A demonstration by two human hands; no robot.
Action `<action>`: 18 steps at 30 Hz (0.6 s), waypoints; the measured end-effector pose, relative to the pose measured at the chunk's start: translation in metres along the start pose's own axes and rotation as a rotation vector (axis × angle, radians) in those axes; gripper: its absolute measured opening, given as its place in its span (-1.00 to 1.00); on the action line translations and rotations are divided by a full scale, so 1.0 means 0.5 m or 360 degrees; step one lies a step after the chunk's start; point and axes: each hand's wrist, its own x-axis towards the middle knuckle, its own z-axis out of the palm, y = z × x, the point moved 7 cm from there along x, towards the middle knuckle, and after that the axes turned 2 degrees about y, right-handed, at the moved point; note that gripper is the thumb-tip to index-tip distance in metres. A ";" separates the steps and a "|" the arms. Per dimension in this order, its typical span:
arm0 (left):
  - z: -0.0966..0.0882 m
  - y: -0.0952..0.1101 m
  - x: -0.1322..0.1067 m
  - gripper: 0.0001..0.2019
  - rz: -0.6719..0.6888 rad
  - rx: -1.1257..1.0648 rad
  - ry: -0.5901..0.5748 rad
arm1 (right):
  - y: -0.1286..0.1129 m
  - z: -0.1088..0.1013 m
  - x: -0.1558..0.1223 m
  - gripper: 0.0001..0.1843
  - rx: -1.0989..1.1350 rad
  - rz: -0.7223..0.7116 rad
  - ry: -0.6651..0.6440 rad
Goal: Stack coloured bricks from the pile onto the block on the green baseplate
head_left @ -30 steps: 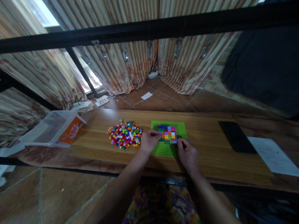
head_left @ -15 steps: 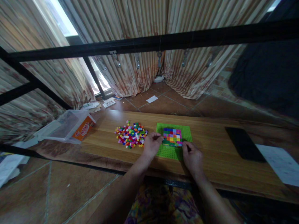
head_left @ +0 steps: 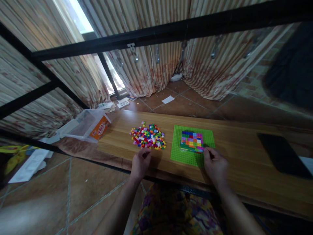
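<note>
A green baseplate [head_left: 188, 156] lies on the wooden table [head_left: 234, 153] with a multicoloured block of small bricks [head_left: 192, 141] built on it. A loose pile of coloured bricks [head_left: 148, 136] lies to its left. My left hand [head_left: 140, 162] rests at the near edge of the pile, its fingers curled at the closest bricks; what they hold is hidden. My right hand [head_left: 215, 164] sits on the table at the baseplate's near right corner, fingers pinched together beside the block.
A clear plastic tub [head_left: 84, 125] with an orange label lies on its side at the table's left end. A black phone [head_left: 281, 153] lies at the right. A black metal frame [head_left: 171, 31] crosses overhead. Papers lie on the tiled floor by the curtains.
My left hand left the brick block and moved left to the loose pile. My right hand stayed at the baseplate's corner. The camera turned, shifting the scene right.
</note>
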 end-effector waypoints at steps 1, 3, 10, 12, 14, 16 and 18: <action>0.007 0.009 0.002 -0.87 0.0052 0.0091 -0.0014 | 0.002 0.000 0.000 -0.58 -0.0002 0.0004 -0.0003; 0.021 0.028 0.008 -0.86 0.0163 0.0265 -0.0028 | 0.005 0.001 0.000 -0.58 -0.0018 0.0023 -0.0003; 0.052 0.050 0.020 -0.82 0.0252 0.0773 -0.0066 | 0.007 0.002 -0.001 -0.57 -0.0028 0.0003 -0.0004; 0.055 0.052 0.020 -0.84 0.0228 0.0892 -0.0065 | 0.007 0.003 -0.001 -0.58 -0.0017 0.0010 -0.0012; 0.057 0.055 0.021 -0.86 0.0198 0.0993 -0.0066 | 0.007 0.003 -0.001 -0.59 -0.0012 0.0018 -0.0015; 0.060 0.059 0.020 -0.85 0.0175 0.1068 -0.0066 | 0.005 0.003 -0.001 -0.59 -0.0008 0.0020 -0.0012; 0.061 0.063 0.020 -0.84 0.0174 0.1115 -0.0065 | 0.002 0.002 0.000 -0.59 -0.0001 0.0023 -0.0002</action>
